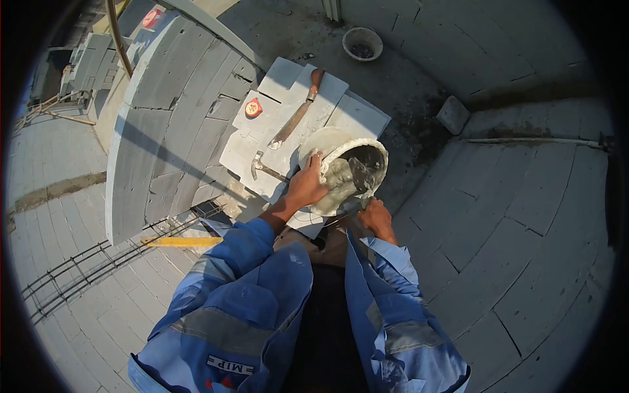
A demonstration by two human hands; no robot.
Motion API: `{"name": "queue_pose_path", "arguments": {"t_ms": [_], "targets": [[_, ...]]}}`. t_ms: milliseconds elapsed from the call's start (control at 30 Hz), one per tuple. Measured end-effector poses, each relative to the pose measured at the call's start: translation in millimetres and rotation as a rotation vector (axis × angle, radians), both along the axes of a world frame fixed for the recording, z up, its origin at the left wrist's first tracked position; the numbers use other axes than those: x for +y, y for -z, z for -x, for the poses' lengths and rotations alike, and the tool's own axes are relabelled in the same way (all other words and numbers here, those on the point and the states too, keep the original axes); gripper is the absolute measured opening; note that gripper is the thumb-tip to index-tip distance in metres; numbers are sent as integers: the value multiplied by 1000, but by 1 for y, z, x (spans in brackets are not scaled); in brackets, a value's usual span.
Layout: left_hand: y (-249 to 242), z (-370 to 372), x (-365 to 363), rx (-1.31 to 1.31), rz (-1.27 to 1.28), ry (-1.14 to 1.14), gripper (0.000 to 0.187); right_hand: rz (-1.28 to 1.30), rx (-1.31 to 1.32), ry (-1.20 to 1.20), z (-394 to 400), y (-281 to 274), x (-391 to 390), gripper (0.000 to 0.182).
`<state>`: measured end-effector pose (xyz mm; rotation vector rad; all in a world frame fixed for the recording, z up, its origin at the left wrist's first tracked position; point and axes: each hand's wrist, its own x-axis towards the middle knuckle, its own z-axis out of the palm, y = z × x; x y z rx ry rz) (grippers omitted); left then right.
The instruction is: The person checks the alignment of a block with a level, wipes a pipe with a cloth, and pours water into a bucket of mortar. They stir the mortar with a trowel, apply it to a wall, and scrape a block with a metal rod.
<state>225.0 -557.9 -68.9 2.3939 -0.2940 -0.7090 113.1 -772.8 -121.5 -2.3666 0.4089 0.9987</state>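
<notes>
Evidently, the bucket [317, 139] lies tilted on the blocks [367, 121], mouth toward your 3 o'clock, so that the grey mix [339, 177] is exposed and within reach. Your left hand [305, 187] grips the rim at 9 o'clock, likely to steady the tilt. Your right hand [377, 218] is closed at 5 o'clock, apparently on a tool [369, 196]; its type cannot be confirmed. Both forearms extend forward and converge, the left wrist angled inward. The hammer [257, 165] lies at 9 o'clock, the tape [253, 108] at 10, the blade [288, 128] at 11, beside the bucket.
</notes>
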Motion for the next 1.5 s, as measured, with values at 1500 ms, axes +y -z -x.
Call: {"name": "queue_pose_path", "arguments": {"t_ms": [1500], "targets": [[149, 31, 118, 365, 339, -594, 117, 79, -348, -114, -10, -47, -25, 36]]}}
